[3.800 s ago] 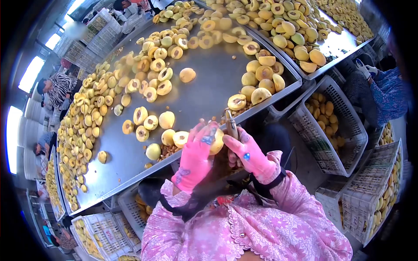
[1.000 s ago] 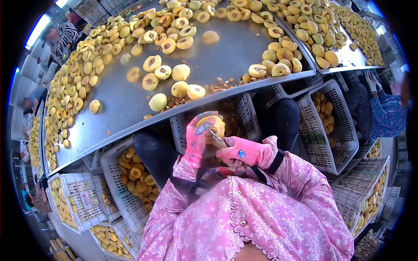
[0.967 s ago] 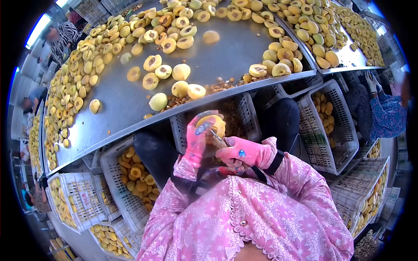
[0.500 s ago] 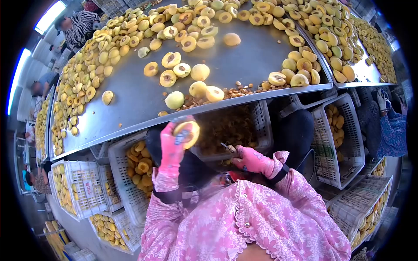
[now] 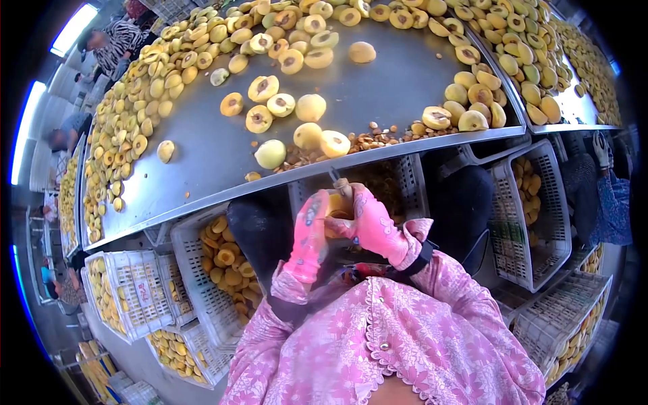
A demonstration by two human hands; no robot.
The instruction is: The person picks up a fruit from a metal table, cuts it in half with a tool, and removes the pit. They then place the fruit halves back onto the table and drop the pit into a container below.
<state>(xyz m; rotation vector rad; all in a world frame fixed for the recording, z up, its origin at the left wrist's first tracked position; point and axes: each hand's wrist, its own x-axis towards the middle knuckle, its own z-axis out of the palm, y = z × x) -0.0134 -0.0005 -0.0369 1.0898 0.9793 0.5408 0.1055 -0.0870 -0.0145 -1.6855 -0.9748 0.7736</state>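
Note:
In front of my body my two pink-gloved hands are close together. My left hand [image 5: 309, 229] is wrapped round a yellow peach half [image 5: 339, 206], partly hidden by the fingers. My right hand [image 5: 376, 226] grips a small pitting tool with a wooden handle [image 5: 343, 187], its metal end pointing up toward the table edge, and its thumb lies against the peach. Beyond them, the metal table [image 5: 223, 158] carries halved peaches [image 5: 259, 119], whole-looking peaches [image 5: 271, 154] and loose pits [image 5: 368, 140] along its near edge.
Under my hands stands a crate [image 5: 413, 181] with brown scraps. A white crate [image 5: 202, 280] of peach halves is at my left, another crate [image 5: 530, 216] at my right. More filled crates [image 5: 131, 293] stand beyond. Other people [image 5: 121, 44] work around the tables.
My left hand has moved right and down with the peach half, while my right hand has come up and left with the tool. They now meet at the fruit.

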